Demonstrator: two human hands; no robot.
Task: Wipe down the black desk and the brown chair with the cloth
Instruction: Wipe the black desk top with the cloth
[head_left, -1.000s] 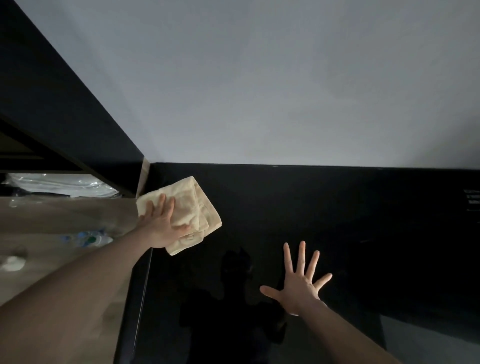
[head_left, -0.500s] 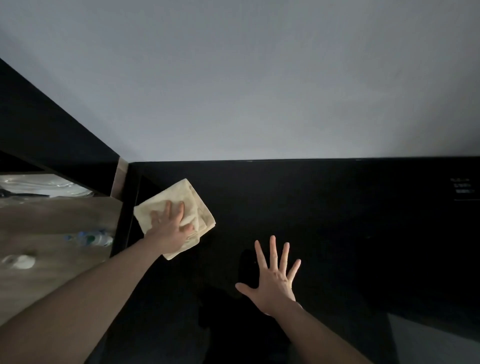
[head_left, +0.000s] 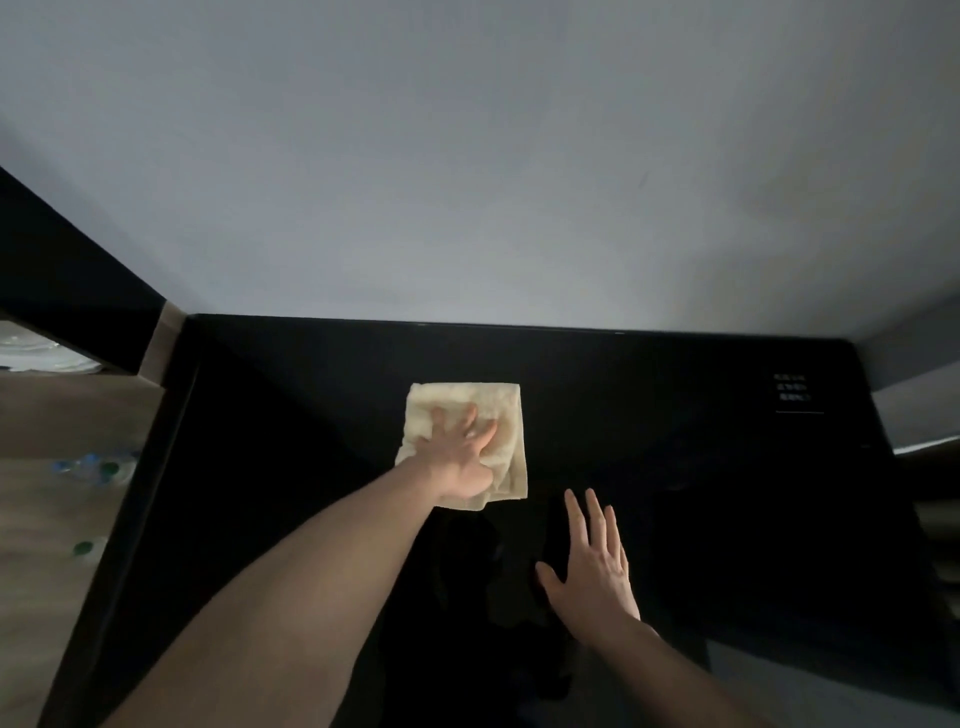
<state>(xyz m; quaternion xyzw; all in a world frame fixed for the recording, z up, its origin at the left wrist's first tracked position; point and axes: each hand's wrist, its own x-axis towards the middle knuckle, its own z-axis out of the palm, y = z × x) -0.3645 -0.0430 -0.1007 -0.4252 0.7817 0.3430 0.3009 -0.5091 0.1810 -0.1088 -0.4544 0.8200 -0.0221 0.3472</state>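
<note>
The glossy black desk fills the lower middle of the head view and runs back to a pale wall. A folded cream cloth lies flat on it near the middle. My left hand presses down on the cloth with fingers spread across it. My right hand rests flat on the desk just right of and nearer than the cloth, fingers apart, holding nothing. The brown chair is not in view.
A wooden floor lies past the desk's left edge, with plastic bottles on it. A dark shelf unit stands at the left. A small white label marks the desk's far right.
My left hand has slid the cloth from the desk's left edge rightward to its middle. My right hand's fingers have drawn closer together, and the view has shifted to the right.
</note>
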